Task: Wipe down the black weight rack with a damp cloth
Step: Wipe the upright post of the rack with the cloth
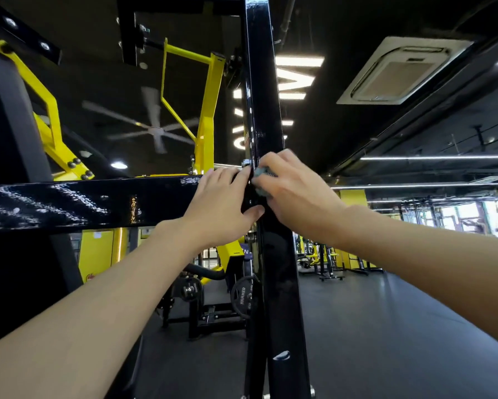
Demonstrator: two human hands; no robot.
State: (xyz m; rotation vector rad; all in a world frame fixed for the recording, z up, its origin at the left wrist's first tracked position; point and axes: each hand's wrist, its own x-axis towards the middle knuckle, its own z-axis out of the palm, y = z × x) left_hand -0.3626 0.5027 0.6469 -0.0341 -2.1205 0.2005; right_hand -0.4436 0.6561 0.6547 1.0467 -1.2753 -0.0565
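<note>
The black weight rack shows as a glossy upright post (263,90) running top to bottom and a horizontal crossbeam (83,204) reaching left. My left hand (222,205) grips the joint where beam meets post, thumb hooked under. My right hand (294,191) holds a small grey-green cloth (263,177) against the post at the same joint; most of the cloth is hidden under my fingers.
Yellow machine arms (207,116) rise behind the crossbeam on the left. A weight plate (242,298) and bench frame stand low behind the post. Dark gym floor (386,326) opens to the right, with more yellow machines (328,260) far back.
</note>
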